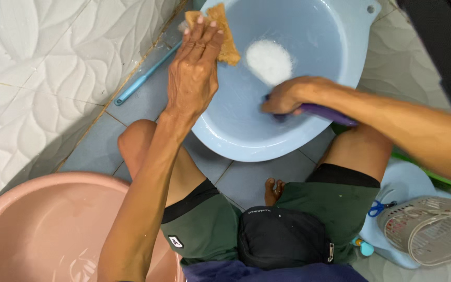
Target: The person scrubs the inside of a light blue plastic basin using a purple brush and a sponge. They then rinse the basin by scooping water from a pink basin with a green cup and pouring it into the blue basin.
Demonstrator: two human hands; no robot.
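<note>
Left hand (pixel 197 57) presses a brown sponge (pixel 224 32) against the blue basin (pixel 309 78) rim — right hand (pixel 287 96), inside the basin, grips a purple brush (pixel 324 112).

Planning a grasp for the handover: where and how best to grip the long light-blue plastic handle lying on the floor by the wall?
Probably grip the long light-blue plastic handle near its rounded lower end, coming from above with fingers across its width. That end lies bare on the grey floor tile; the upper end runs under the left hand and the pale blue plastic basin, so it is blocked.
</note>
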